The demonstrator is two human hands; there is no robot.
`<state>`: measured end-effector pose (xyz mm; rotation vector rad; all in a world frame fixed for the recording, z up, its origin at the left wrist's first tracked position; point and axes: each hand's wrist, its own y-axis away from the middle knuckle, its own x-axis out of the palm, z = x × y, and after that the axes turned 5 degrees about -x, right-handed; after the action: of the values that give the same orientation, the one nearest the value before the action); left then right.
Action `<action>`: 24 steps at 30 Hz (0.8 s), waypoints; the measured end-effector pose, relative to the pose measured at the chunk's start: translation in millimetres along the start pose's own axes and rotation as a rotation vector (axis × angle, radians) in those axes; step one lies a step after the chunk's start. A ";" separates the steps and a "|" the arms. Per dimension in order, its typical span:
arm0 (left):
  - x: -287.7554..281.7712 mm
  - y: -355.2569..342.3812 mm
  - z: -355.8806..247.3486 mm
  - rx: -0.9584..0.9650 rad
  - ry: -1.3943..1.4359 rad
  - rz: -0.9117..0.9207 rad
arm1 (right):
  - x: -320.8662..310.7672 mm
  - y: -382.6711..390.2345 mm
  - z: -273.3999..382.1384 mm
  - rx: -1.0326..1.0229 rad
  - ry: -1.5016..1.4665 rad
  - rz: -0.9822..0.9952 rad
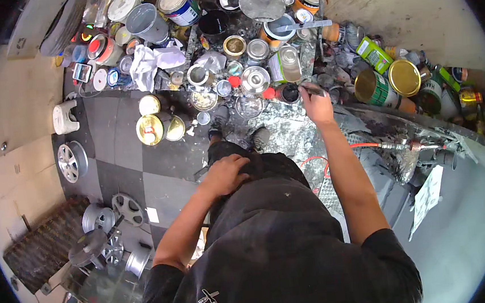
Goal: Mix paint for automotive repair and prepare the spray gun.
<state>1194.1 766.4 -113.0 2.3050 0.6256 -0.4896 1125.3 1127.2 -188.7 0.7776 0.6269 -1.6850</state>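
Observation:
My right hand (318,107) is reaching over the cluttered paint bench, its fingers closed around a small dark thing too unclear to name. Just left of those fingers stands a small open can (290,93) with a black inside. A red lid (269,93) lies beside that can, and a round silver-lidded tin (255,80) is a little farther left. Behind them is a rectangular metal tin (289,58) with a green-and-white side. Resting on my dark shorts near the thigh, my left hand (225,175) lies flat with nothing in it.
Golden-topped cans (150,129) stand low on the left, by a white stool (65,117). Wheel rims (72,161) lie on the checkered floor. A red hose (363,145) runs to a metal fitting on the right. Green tins (372,87) crowd the right shelf.

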 end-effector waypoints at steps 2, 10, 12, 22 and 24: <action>-5.0 -0.2 11.2 -0.017 -0.055 -0.006 | -5.0 -0.6 8.0 -0.087 0.113 -0.033; -36.0 -2.8 32.8 -0.050 -0.120 0.065 | -1.2 5.6 2.2 0.017 0.035 -0.052; -41.4 0.7 39.5 -0.061 -0.115 0.069 | -9.2 2.7 22.4 0.071 0.143 0.009; -48.3 8.1 60.3 -0.101 -0.198 0.114 | 6.4 6.3 12.5 -0.012 0.102 -0.117; -49.4 9.2 64.4 -0.101 -0.200 0.125 | 2.8 2.9 25.3 0.275 0.258 0.193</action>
<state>1148.3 700.5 -127.9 2.1516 0.3973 -0.6054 1123.2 1105.9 -174.6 1.2269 0.4813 -1.5217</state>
